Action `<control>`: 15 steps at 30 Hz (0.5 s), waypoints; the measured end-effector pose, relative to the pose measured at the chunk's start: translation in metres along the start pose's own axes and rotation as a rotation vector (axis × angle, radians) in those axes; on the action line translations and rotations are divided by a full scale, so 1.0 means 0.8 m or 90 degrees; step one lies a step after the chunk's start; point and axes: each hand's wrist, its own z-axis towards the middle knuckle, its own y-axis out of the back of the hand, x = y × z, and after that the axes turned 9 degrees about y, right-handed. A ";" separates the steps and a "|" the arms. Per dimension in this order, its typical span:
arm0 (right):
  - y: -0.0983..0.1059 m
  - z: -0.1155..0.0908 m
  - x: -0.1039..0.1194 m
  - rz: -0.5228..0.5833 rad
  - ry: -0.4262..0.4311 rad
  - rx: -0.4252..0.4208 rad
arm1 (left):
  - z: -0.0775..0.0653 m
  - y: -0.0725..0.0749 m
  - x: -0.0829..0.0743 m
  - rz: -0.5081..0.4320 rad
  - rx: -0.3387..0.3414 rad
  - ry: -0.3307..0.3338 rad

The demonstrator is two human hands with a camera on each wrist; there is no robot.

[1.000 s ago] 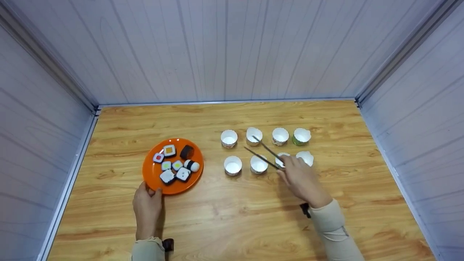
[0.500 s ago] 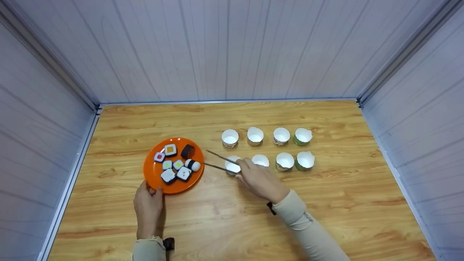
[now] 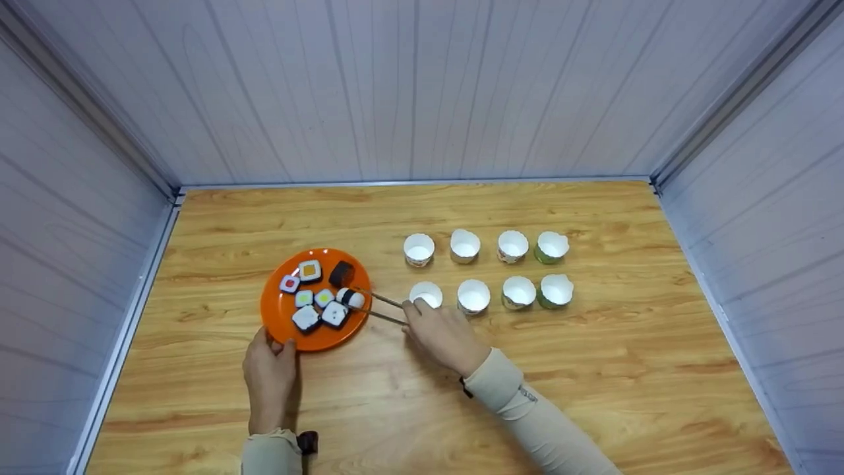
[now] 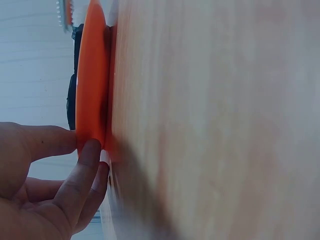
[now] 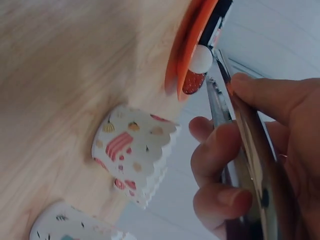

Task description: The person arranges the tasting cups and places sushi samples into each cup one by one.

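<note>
An orange plate (image 3: pixel 277 316) bears several sushi pieces, among them a square roll with a yellow centre (image 3: pixel 309 270) and a dark piece (image 3: pixel 341 274). My left hand (image 3: pixel 270 373) pinches the plate's near-left rim between thumb and fingers, also plain in the left wrist view. Metal tongs (image 5: pixel 250 150) with toothed tips lie in my right hand (image 3: pixel 443 334), fingers curled round them. Their parted tips reach over the plate's right rim, at either side of a white sushi piece with a black band (image 3: pixel 349 297). In the right wrist view its white end (image 5: pixel 200 59) shows right by the tips.
Several paper cups stand in two rows right of the plate. The nearest, a front-row cup (image 3: pixel 426 295), is partly behind my right hand; a patterned cup (image 5: pixel 132 147) shows below the tongs in the right wrist view. Panel walls (image 3: pixel 409 92) enclose the wooden table (image 3: pixel 395 415).
My right hand has swept left from over the cups to the plate, bringing the tongs' tips to the black-banded sushi piece. My left hand keeps its hold on the rim.
</note>
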 end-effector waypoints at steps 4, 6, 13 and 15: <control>-0.006 0.003 0.005 -0.020 -0.006 -0.004 | 0.000 -0.001 0.001 0.001 -0.009 -0.010; -0.008 0.005 0.006 -0.013 -0.010 0.004 | 0.000 -0.002 0.002 0.000 -0.009 -0.004; -0.009 0.010 0.002 0.078 -0.041 0.056 | 0.001 -0.003 0.000 0.000 -0.010 0.010; -0.010 0.010 0.001 0.088 -0.045 0.063 | 0.001 -0.003 0.000 -0.001 -0.007 0.010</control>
